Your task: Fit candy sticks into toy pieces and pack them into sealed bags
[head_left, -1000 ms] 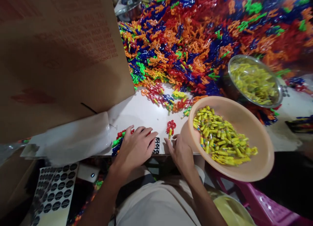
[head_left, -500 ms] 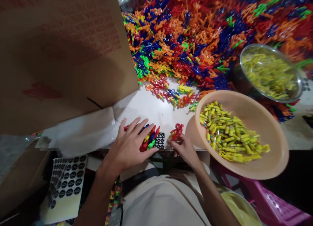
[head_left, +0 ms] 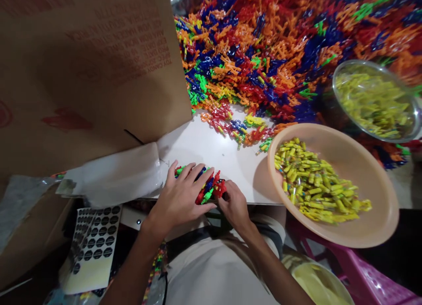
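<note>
My left hand lies with fingers spread over a row of small coloured plastic toys, red, blue and green, at the table's near edge. Beside it my right hand pinches a small red plastic toy between thumb and fingers. That red toy is at the right end of the row, over the black perforated rack, which is now almost wholly hidden. My left palm and fingers cover much of the row.
A cardboard box stands at the left, a white plastic sheet before it. Behind spreads a large heap of coloured toys. At the right are a peach basin of yellow tubes and a metal bowl. Below hangs a sticker sheet.
My right hand has moved left with the red toy, bringing it against the row. The black rack, visible before, is now mostly covered. My left hand keeps its place over the row.
</note>
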